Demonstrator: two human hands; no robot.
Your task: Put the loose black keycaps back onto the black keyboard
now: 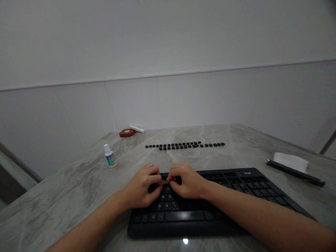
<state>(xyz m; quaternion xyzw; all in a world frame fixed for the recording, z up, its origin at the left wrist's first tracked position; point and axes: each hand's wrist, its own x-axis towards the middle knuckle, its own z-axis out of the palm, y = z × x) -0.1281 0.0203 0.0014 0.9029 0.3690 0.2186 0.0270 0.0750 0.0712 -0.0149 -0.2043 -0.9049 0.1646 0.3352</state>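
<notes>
Computer keyboard beneath two bare hands, head view.
Black and full-size, it lies on the marbled table, nearest the person; the left hand and right hand meet over its upper left part, fingers curled, fingertips close together. Dim light and the fingers' own cover make it hard to say whether either grips a key; I cannot tell. Beyond, loose black keycaps stand in two rough rows. Left of them is a small white-capped bottle; farther back, a reddish-brown case beside a white strip. At right, a dark pen-like stick lies by something white.
</notes>
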